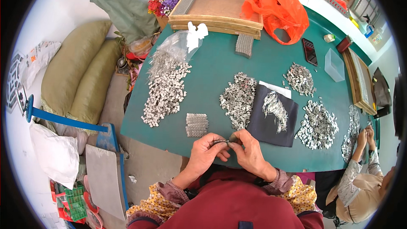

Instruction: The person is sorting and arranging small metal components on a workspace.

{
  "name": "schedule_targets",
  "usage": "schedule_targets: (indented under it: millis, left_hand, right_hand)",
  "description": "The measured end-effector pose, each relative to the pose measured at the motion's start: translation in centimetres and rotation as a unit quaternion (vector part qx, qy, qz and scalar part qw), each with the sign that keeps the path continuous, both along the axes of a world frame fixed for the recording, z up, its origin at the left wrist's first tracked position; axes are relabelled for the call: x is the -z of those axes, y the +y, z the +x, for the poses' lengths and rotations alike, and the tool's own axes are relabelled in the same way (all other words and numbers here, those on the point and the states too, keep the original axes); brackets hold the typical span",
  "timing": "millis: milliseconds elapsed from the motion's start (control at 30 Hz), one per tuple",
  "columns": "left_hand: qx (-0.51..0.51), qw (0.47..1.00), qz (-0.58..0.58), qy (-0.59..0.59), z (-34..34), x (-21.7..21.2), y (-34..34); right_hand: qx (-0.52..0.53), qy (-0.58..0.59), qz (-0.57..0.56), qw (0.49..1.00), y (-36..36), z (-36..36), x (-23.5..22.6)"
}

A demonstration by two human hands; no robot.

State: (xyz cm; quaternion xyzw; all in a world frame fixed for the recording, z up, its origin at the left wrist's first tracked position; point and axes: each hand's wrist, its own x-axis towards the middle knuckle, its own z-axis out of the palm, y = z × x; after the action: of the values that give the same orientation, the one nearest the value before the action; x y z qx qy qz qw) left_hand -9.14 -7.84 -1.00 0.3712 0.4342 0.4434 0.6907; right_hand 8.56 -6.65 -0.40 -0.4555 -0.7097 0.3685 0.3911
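Green surface (220, 72) strewn with heaps of small metal parts.
Just below the dark cloth (265, 125), at the near edge, the left hand (204, 154) and right hand (250, 152) each pinch one thin metal piece (221, 142), fingers closed on it.

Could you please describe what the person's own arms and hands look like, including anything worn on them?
Both the left hand and right hand are bare, without gloves, rings or a watch in view. Each forearm wears a yellow floral oversleeve ending in a gathered, dark patterned cuff at the wrist, over a dark red garment.
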Motion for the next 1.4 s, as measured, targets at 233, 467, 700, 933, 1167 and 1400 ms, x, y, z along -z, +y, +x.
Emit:
schedule_targets:
  millis: [233, 467, 700, 933, 1167, 1400]
  left_hand:
    - [0.019, 1.000, 0.023, -0.003, 1.0, -1.0, 0.6]
    - [0.030, 0.999, 0.028, 0.006, 1.7, -1.4, 1.1]
    - [0.028, 0.998, 0.040, 0.035, 3.0, -1.3, 1.9]
    - [0.020, 0.997, 0.033, 0.072, 3.9, -1.2, 2.7]
    - [0.034, 0.998, 0.025, 0.047, 3.8, 0.3, 3.2]
    - [0.025, 0.999, 0.009, 0.043, 3.6, 0.6, 3.4]
  right_hand:
    - [0.026, 0.043, 0.011, 0.999, -0.3, 0.7, -0.3]
    - [0.040, 0.069, 0.012, 0.997, -0.2, 1.1, -0.2]
    - [0.077, 0.079, -0.003, 0.994, 0.0, 1.8, 0.0]
    - [0.132, -0.075, 0.147, 0.977, 1.7, 4.6, -0.6]
    - [0.193, -0.400, 0.168, 0.880, 3.1, 9.1, -0.2]
    - [0.082, -0.355, 0.173, 0.915, -0.2, 9.2, -0.3]
